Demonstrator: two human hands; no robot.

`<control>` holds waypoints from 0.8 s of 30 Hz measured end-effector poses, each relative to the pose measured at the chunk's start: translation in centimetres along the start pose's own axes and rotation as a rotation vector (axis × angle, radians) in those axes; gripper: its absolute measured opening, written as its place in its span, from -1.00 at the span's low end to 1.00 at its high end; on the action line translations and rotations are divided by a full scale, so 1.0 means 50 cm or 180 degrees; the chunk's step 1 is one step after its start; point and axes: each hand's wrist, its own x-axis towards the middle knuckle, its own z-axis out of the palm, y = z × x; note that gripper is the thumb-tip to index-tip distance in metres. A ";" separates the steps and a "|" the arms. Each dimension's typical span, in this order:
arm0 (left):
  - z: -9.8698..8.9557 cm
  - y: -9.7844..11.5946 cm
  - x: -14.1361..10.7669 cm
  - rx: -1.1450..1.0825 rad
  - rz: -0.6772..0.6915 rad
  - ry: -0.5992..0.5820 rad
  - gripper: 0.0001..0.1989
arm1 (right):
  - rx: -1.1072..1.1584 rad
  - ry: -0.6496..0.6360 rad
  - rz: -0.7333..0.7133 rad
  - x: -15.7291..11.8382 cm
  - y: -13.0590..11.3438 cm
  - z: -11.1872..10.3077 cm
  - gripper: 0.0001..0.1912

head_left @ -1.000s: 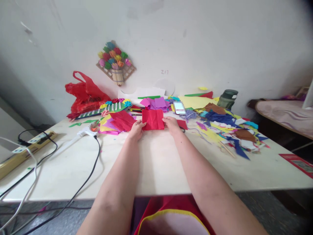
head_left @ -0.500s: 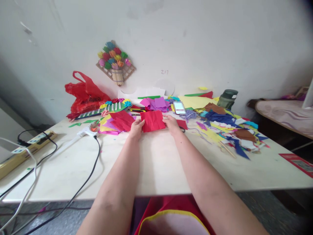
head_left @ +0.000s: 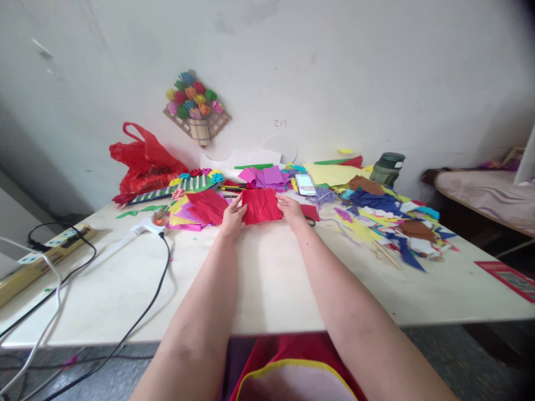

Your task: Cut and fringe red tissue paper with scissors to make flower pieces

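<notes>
Table (head_left: 267,278), pale and broad, carries a red paper square (head_left: 261,205) at its far middle, just in front of the heap of coloured paper scraps (head_left: 376,214). Left hand (head_left: 232,216) pinches the square's left edge with fingers closed on it, and the right hand (head_left: 291,210) grips the right edge the same way. Fingertips under the sheet are hidden, and whether it lies flat or is lifted off the table cannot be told.

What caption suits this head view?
Both hands, left hand and right hand, hold a red paper square.
</notes>
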 end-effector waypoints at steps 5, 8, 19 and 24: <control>0.003 0.007 -0.005 0.0030 0.0037 -0.0144 -0.22 | 0.0145 0.0029 -0.0012 0.004 0.005 0.000 -0.60; 0.004 0.008 -0.006 0.0031 0.0053 -0.0209 -0.23 | 0.0151 0.0014 -0.0022 0.005 0.007 0.000 -0.61; 0.003 0.000 0.001 -0.0111 0.0058 -0.0138 -0.46 | 0.0200 0.0052 -0.0033 0.006 0.012 -0.002 -0.65; 0.006 0.001 -0.003 -0.0191 0.0047 -0.0229 -0.43 | 0.0275 0.0060 -0.0167 -0.003 0.005 0.004 -0.71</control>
